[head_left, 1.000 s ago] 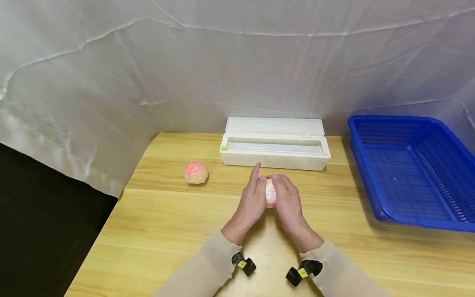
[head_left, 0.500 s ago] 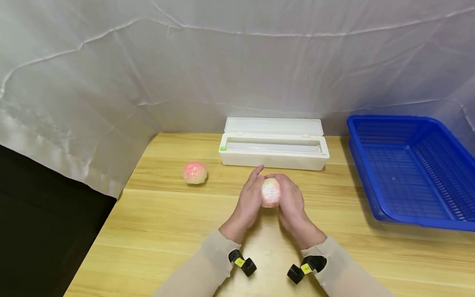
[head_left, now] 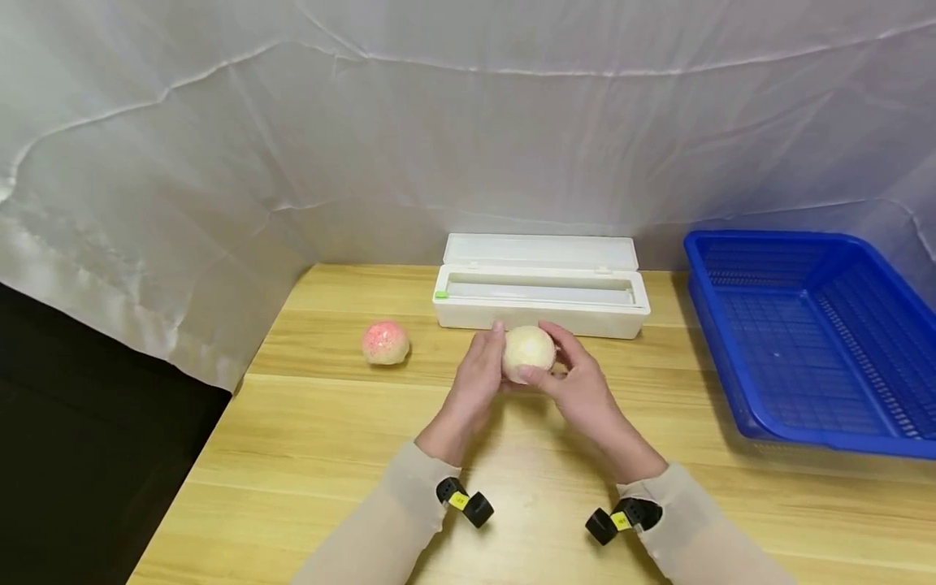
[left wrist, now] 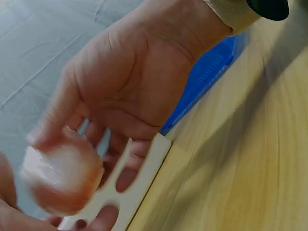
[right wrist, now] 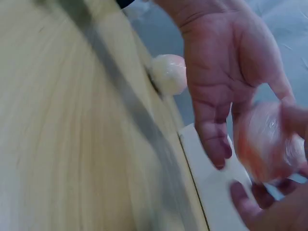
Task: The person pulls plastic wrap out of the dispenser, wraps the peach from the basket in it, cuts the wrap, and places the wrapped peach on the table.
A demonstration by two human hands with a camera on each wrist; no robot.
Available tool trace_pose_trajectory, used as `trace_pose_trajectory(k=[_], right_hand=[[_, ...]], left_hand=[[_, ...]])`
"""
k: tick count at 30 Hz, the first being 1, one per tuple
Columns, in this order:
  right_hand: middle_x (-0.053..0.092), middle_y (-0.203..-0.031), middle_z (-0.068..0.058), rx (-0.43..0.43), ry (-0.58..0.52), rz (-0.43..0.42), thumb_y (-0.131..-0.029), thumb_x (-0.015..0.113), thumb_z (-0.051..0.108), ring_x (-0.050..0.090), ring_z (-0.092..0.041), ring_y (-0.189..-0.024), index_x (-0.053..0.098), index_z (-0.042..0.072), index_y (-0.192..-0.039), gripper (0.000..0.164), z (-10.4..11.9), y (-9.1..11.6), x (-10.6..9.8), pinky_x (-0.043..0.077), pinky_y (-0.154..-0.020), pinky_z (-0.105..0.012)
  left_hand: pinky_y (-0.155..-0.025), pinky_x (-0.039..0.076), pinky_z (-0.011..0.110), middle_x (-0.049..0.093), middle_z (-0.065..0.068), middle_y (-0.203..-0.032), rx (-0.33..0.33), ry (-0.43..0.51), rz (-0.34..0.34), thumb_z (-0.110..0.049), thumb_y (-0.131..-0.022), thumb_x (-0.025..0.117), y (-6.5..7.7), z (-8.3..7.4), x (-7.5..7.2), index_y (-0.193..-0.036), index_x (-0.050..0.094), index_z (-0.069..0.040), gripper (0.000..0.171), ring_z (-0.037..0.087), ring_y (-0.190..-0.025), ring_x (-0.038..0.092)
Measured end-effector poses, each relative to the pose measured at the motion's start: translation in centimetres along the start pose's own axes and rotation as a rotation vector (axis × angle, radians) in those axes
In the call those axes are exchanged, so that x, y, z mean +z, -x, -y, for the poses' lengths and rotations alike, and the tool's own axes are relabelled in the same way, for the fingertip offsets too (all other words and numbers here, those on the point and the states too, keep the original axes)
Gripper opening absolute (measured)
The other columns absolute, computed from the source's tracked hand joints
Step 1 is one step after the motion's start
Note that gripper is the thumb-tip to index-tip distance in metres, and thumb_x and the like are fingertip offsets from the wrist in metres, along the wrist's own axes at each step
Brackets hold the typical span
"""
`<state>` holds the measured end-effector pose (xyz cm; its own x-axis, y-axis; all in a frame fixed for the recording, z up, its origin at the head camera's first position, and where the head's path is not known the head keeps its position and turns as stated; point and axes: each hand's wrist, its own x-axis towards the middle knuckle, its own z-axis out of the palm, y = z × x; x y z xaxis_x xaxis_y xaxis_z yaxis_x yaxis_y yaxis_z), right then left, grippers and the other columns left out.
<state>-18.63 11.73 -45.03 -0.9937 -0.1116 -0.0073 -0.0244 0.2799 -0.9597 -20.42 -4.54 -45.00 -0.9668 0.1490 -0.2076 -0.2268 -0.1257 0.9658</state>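
A round peach (head_left: 530, 351), pink and cream, lies between both hands above the table. Clear glossy film covers it in the wrist views, where its reddish side (left wrist: 65, 175) shows; the head view shows its pale side. My left hand (head_left: 477, 375) cups it from the left, thumb raised along its side and some fingers beneath. From the right, my right hand (head_left: 585, 394) grips it, with the thumb across its near side and fingers round the far side. A second pink-and-cream peach (head_left: 386, 342) sits on the table to the left, also shiny in the right wrist view.
Behind the hands stands a white cling film dispenser (head_left: 541, 318), lid raised, with a green slider (head_left: 441, 295) at its left end. A blue plastic basket (head_left: 749, 406) is at the right on the wooden table (head_left: 329, 471). Grey cloth (head_left: 512, 138) hangs behind.
The peach has been turned, its pale side now facing up, and has moved slightly away from me. My right thumb has come over its near side; the hands have spread a little.
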Motion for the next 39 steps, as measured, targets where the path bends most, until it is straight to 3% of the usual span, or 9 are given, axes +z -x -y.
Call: trace_pose_trajectory(k=[4,7,13,17,22,26,31,36,39], right_hand=[[0.044,-0.157,-0.015,-0.182,0.198,-0.099,-0.084,0.09,0.011,0.049,-0.033,-0.133,0.044,0.008,-0.155,0.084,-0.2,0.3,0.6,0.049,-0.102,-0.046],[0.043,-0.156,-0.015,-0.269,0.244,-0.1,-0.081,0.093,0.011,0.048,-0.031,-0.131,0.045,0.007,-0.153,0.086,-0.2,0.6,0.7,0.05,-0.1,-0.05],[0.044,-0.157,-0.013,-0.194,0.208,-0.008,-0.088,0.088,0.021,0.054,-0.034,-0.126,0.037,0.014,-0.162,0.09,0.2,0.6,0.1,0.05,-0.102,-0.054],[0.049,-0.148,-0.013,-0.22,0.25,-0.053,-0.083,0.092,0.022,0.054,-0.032,-0.122,0.043,0.009,-0.157,0.09,0.3,0.7,0.5,0.05,-0.101,-0.053],[0.048,-0.129,-0.014,-0.293,0.264,-0.102,-0.073,0.098,0.022,0.05,-0.025,-0.113,0.047,0.005,-0.145,0.089,0.5,1.1,0.8,0.05,-0.096,-0.051],[0.049,-0.135,-0.014,-0.265,0.183,-0.031,-0.079,0.095,0.018,0.049,-0.026,-0.118,0.046,0.007,-0.148,0.086,0.7,1.1,0.2,0.047,-0.099,-0.05],[0.055,-0.151,-0.012,-0.178,0.162,0.032,-0.089,0.088,0.028,0.056,-0.036,-0.129,0.043,0.016,-0.159,0.085,0.6,1.3,-0.3,0.046,-0.106,-0.063],[0.056,-0.151,-0.015,-0.241,0.214,-0.02,-0.085,0.09,0.026,0.058,-0.038,-0.129,0.047,0.015,-0.157,0.085,0.3,1.3,0.1,0.045,-0.107,-0.067],[0.055,-0.148,-0.016,-0.293,0.253,-0.082,-0.081,0.093,0.023,0.058,-0.036,-0.126,0.048,0.012,-0.154,0.087,0.3,1.3,0.4,0.046,-0.105,-0.066]], left_hand=[[-0.077,0.062,0.028,0.056,0.013,-0.116,-0.086,0.056,0.068,-0.054,-0.112,0.04,0.4,-0.1,0.2,-0.142,0.043,-0.002,0.06,0.017,-0.086,0.065],[-0.068,0.056,0.024,0.056,0.011,-0.109,-0.095,0.079,0.046,-0.051,-0.113,0.037,0.4,-0.2,0.2,-0.144,0.043,-0.001,0.059,0.016,-0.081,0.059],[-0.069,0.06,0.027,0.063,0.013,-0.112,-0.085,0.163,0.068,-0.051,-0.114,0.032,0.5,-0.3,0.1,-0.144,0.046,-0.002,0.059,0.016,-0.082,0.067],[-0.067,0.059,0.026,0.065,0.009,-0.112,-0.048,0.162,0.077,-0.059,-0.112,0.03,0.7,-0.2,0.5,-0.142,0.054,-0.005,0.066,0.013,-0.082,0.067],[-0.05,0.052,0.024,0.061,0.003,-0.087,-0.043,0.155,0.043,-0.056,-0.112,0.031,0.7,-0.1,0.4,-0.127,0.062,-0.004,0.062,0.012,-0.061,0.056],[-0.045,0.049,0.023,0.062,0.001,-0.076,-0.049,0.197,0.063,-0.051,-0.112,0.033,0.7,-0.2,0.1,-0.119,0.063,-0.002,0.057,0.01,-0.051,0.055],[-0.044,0.049,0.021,0.064,0.001,-0.074,-0.057,0.242,0.098,-0.047,-0.112,0.035,0.8,-0.6,-0.2,-0.115,0.06,-0.004,0.049,0.009,-0.048,0.057],[-0.044,0.052,0.022,0.065,0.002,-0.075,-0.055,0.263,0.122,-0.05,-0.112,0.035,0.7,-0.7,-0.4,-0.117,0.059,-0.005,0.051,0.009,-0.048,0.061],[-0.053,0.06,0.026,0.071,0.007,-0.09,-0.064,0.283,0.135,-0.061,-0.111,0.033,0.7,-0.7,-0.5,-0.126,0.057,-0.005,0.062,0.013,-0.06,0.071]])
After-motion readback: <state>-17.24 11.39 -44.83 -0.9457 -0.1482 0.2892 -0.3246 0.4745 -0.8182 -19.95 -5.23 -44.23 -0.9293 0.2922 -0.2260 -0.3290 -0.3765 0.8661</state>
